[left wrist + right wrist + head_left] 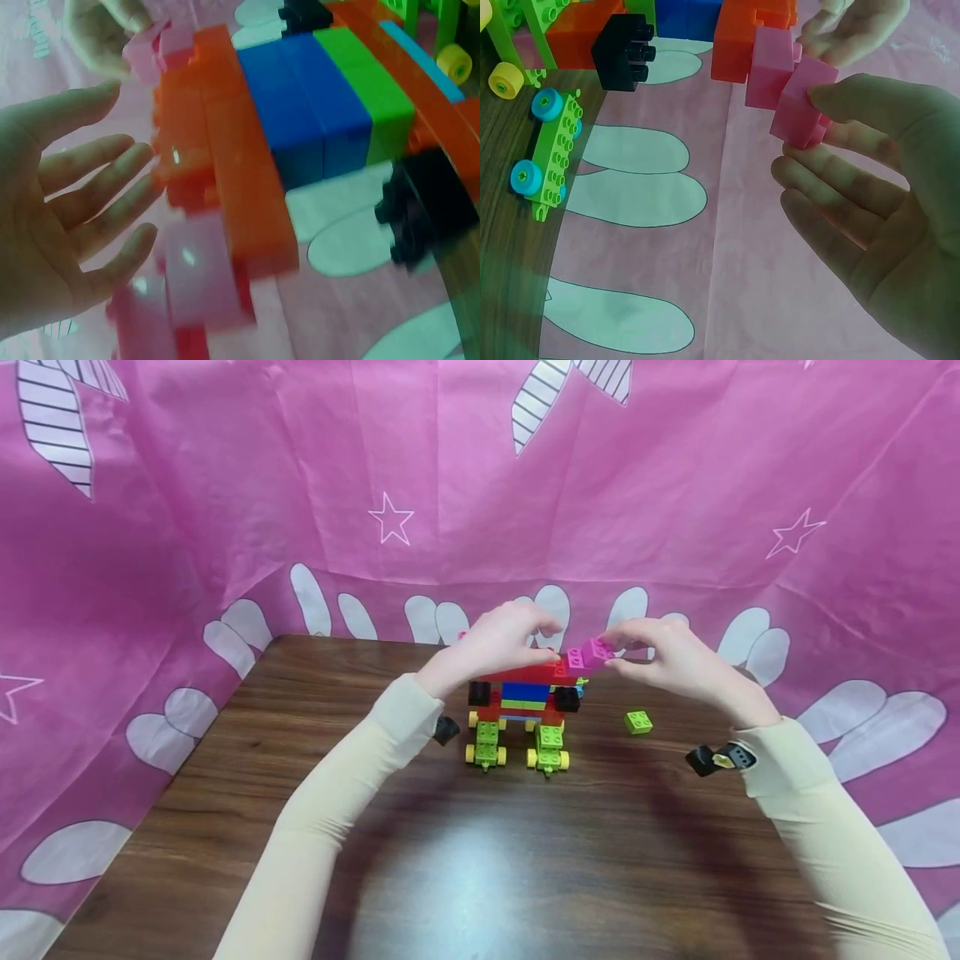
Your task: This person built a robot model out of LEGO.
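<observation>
A tall build of toy bricks stands on the table, with red bricks (517,673) across its top, a blue section (525,692) below and black bricks (567,699) at the sides. Between thumb and fingers, my right hand (675,660) pinches a pink brick (802,101) at the top right end, against another pink brick (771,67). My left hand (506,639) hovers by the red top, its fingers spread and gripping nothing in the left wrist view. More pink bricks (202,274) sit at the build's left end.
Green wheeled bases (550,747) with yellow wheels support the build. A loose lime-green brick (638,722) lies right of it on the wooden table (300,827). Behind the build, a green wheeled piece (551,150) has blue wheels. Pink patterned cloth (465,468) encloses the table.
</observation>
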A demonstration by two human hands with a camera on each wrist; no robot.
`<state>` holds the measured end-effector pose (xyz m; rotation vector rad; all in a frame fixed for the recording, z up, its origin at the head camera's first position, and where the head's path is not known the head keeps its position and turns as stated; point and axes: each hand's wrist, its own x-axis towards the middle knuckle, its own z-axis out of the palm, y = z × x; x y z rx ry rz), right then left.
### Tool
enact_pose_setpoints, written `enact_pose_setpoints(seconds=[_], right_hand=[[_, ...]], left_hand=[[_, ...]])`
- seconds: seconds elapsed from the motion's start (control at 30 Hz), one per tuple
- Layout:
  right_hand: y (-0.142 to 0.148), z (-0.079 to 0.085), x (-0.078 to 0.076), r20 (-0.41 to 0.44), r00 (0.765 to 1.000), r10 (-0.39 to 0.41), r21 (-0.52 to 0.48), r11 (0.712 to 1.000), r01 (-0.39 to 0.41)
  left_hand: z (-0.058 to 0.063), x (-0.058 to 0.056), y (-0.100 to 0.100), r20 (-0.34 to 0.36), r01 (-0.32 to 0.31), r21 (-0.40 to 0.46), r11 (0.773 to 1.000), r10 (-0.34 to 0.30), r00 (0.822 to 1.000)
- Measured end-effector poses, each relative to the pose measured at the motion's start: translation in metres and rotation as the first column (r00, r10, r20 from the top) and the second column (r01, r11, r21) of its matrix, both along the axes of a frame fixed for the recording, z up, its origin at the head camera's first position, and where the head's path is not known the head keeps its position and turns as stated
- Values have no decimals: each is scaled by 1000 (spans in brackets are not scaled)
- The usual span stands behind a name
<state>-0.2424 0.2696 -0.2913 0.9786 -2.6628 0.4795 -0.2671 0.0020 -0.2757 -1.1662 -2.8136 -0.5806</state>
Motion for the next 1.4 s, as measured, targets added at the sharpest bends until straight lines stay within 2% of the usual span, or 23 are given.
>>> enact_pose_setpoints(seconds=[0.13,0.4,0.57,0.83,1.13,1.4], right_hand=[[-1,1,0,-4,1000,14,3,1000,-14],[-1,2,-1,-16,999,48,-5,999,-48],[-1,4,0,-37,998,48,9,999,-48],[-3,7,-2,-25,999,41,52,998,-40],[-9,13,-2,-19,999,35,111,993,-33],[-13,19,-1,27,999,36,116,992,-39]], left_hand=[[-4,-3,13,-8,7,-19,1000,-7,1000],[-12,-7,25,65,16,15,1000,-17,998],[-14,-8,27,59,25,24,999,-26,998],[-17,-11,27,75,25,48,999,-29,997],[-18,-12,26,89,8,32,999,-10,996],[-18,-13,26,112,-1,18,1000,-1,994]])
